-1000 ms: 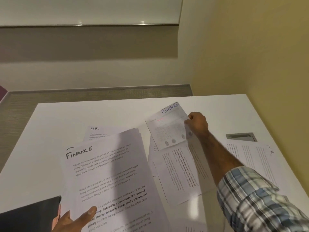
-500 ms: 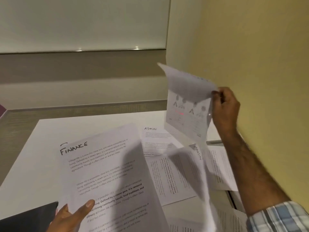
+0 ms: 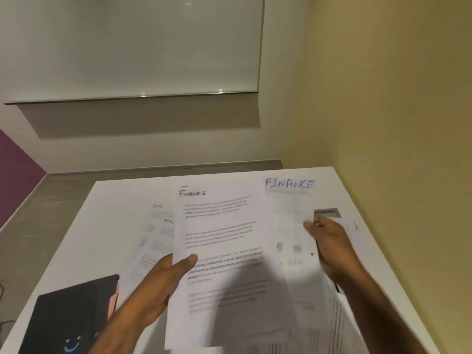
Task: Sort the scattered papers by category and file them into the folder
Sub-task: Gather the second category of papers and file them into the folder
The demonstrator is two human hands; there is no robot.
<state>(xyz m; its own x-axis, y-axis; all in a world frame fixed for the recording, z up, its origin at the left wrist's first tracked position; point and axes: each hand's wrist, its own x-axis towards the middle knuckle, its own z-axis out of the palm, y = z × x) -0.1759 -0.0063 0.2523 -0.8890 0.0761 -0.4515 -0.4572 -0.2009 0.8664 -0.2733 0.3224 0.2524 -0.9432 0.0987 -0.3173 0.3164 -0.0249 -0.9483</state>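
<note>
My left hand (image 3: 158, 284) grips a stack of white sheets (image 3: 219, 251) headed "Finance" in black, thumb on top at the left edge, held above the white table (image 3: 115, 200). My right hand (image 3: 329, 246) pinches a second sheet (image 3: 291, 226) headed "FINANCE" in blue, held face up just to the right of the stack and partly overlapping it. Loose sheets marked HR (image 3: 158, 209) and Admin (image 3: 167, 227) lie on the table behind the stack. A black folder (image 3: 74, 315) with pink dividers lies at the front left.
More printed sheets (image 3: 342, 325) lie at the front right under my right arm, one marked HR (image 3: 355, 226) near the yellow wall. A grey cable hatch (image 3: 328, 212) sits in the table by the wall. Carpeted floor lies beyond the far edge.
My right hand has brought the blue-headed Finance sheet down from mid-air and turned it face up beside the stack. My left hand has raised the stack toward the middle.
</note>
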